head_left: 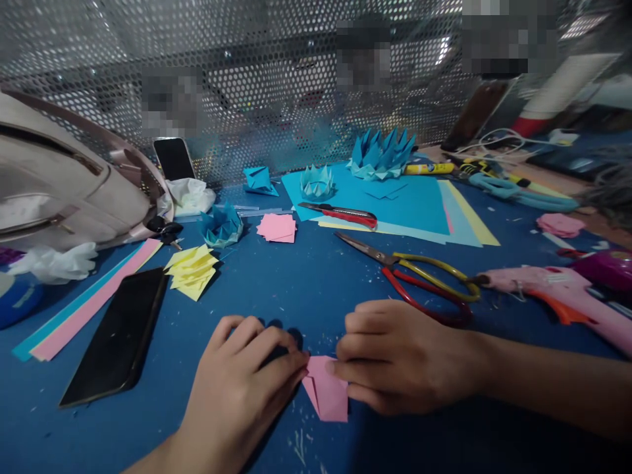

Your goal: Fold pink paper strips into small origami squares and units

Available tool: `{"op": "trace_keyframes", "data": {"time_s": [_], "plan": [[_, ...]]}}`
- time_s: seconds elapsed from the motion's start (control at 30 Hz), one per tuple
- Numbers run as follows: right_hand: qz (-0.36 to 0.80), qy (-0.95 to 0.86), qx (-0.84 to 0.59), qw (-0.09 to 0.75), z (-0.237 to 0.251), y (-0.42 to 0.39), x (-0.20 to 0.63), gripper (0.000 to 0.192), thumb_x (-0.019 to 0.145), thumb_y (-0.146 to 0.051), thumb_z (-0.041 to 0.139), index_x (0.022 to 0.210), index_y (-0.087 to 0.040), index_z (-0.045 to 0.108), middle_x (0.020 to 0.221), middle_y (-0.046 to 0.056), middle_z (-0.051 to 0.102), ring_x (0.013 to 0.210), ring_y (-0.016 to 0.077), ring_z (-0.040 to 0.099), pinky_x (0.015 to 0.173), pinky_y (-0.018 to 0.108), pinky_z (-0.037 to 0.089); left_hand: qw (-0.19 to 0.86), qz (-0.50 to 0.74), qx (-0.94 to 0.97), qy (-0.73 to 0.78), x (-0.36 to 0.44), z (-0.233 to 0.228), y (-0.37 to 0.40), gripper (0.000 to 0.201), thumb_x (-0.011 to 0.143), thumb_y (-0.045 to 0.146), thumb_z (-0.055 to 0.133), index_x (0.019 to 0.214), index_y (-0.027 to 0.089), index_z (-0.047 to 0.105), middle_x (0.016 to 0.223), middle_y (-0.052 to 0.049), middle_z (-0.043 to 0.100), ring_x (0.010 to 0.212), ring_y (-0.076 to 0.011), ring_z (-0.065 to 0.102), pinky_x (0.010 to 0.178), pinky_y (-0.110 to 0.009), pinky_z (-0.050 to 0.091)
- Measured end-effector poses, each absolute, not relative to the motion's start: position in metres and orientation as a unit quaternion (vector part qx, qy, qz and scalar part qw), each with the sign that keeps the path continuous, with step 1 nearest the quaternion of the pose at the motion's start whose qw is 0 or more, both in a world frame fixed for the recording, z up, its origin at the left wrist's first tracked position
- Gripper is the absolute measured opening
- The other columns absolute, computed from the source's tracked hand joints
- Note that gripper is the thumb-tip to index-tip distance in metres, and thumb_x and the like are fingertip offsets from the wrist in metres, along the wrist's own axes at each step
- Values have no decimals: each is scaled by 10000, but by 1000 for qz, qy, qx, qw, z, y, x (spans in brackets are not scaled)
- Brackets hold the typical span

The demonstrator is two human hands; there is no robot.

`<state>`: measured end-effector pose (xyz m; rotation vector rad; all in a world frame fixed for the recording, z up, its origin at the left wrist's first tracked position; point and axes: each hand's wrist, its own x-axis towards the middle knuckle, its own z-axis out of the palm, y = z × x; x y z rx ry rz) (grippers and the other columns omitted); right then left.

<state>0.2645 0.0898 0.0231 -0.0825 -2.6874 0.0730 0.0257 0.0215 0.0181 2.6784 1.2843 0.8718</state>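
Note:
A small folded pink paper piece (326, 390) lies on the blue table (306, 283) close to me. My left hand (241, 382) pinches its left corner with fingers curled. From the right, my right hand (395, 355) presses on the paper's top edge with thumb and fingers. Both hands hold the same pink piece flat against the table. Part of the paper is hidden under my fingers.
Scissors with yellow and red handles (419, 280) lie just beyond my right hand, beside a pink glue gun (553, 289). A black phone (118, 336) rests left of me. Yellow (192, 270) and pink (277, 228) paper stacks, blue origami pieces (380, 155), a utility knife (345, 214), coloured sheets and a bag (64, 184) lie farther back.

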Motion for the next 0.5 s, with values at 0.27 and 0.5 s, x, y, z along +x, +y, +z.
{"op": "trace_keyframes", "data": {"time_s": [0.27, 0.5], "plan": [[21, -972, -40, 232, 21, 92, 267, 205, 979, -269, 470, 1029, -161, 637, 857, 19, 650, 749, 158, 513, 683, 316, 422, -54, 273, 877, 391, 26, 17, 16, 328, 1029, 227, 410, 949, 214, 728, 927, 2, 742, 773, -185, 517, 812, -380, 313], [6, -972, -51, 228, 20, 92, 266, 211, 975, -272, 496, 1105, -160, 620, 885, 11, 649, 768, 146, 536, 701, 316, 443, -66, 270, 879, 388, 26, 20, 17, 357, 1033, 207, 391, 938, 215, 735, 912, 4, 743, 758, -181, 515, 802, -377, 316]]}}
